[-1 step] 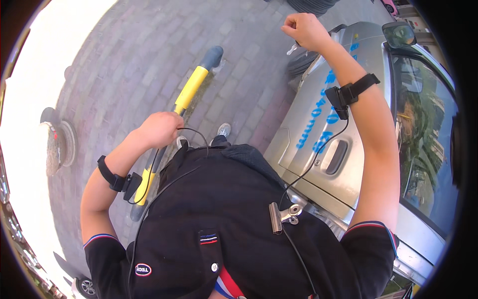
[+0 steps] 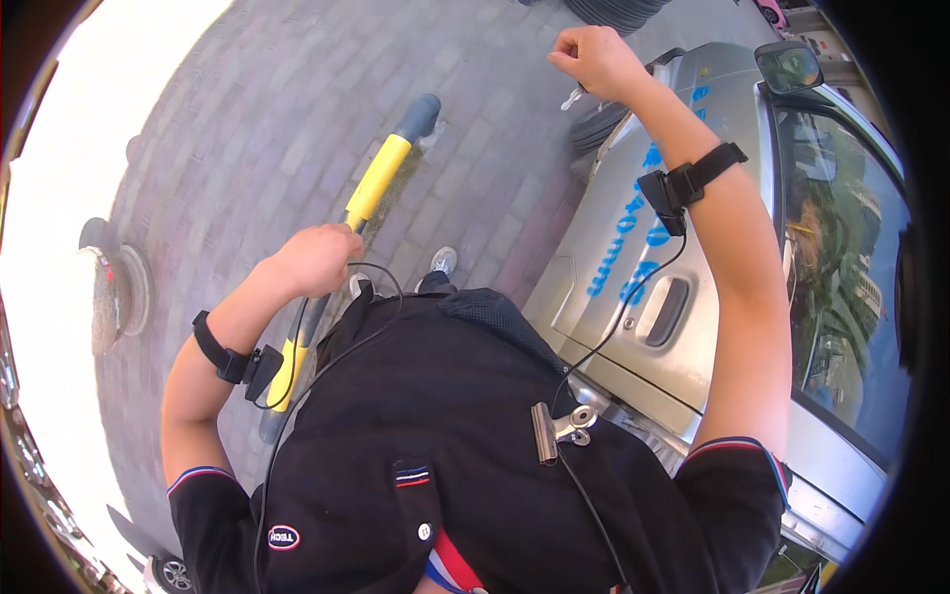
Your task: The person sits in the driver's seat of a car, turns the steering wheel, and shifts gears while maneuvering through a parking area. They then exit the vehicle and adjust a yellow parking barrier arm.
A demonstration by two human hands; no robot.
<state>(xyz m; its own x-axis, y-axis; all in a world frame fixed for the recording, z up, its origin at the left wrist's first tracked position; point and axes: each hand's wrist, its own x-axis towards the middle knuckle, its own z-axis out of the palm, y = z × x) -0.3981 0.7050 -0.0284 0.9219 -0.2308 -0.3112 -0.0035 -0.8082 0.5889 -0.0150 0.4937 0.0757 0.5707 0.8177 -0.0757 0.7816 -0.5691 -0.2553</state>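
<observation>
My right hand [image 2: 600,63] is raised over the front of a silver vehicle [image 2: 564,307], its fingers closed. A small silver key [image 2: 572,98] sticks out below the curled fingers. At my waist, my left hand [image 2: 319,259] is curled closed, back of the hand upward, above a yellow and black bar [image 2: 378,180]. What its fingers hold, if anything, is hidden, and I cannot tell whether they touch the bar. A thin black cable [image 2: 391,277] loops beside that hand. Each forearm wears a black strap with a small device.
The vehicle stands close on my right, with a side mirror [image 2: 790,68], a door handle [image 2: 669,312] and blue painted marks. Stacked tyres [image 2: 616,12] are at the far end. Grey paving [image 2: 247,129] stretches ahead. A round stone post [image 2: 117,287] stands at left.
My right hand has shifted slightly left with the key. The cable loop by my left hand has moved a little; otherwise the scene looks the same.
</observation>
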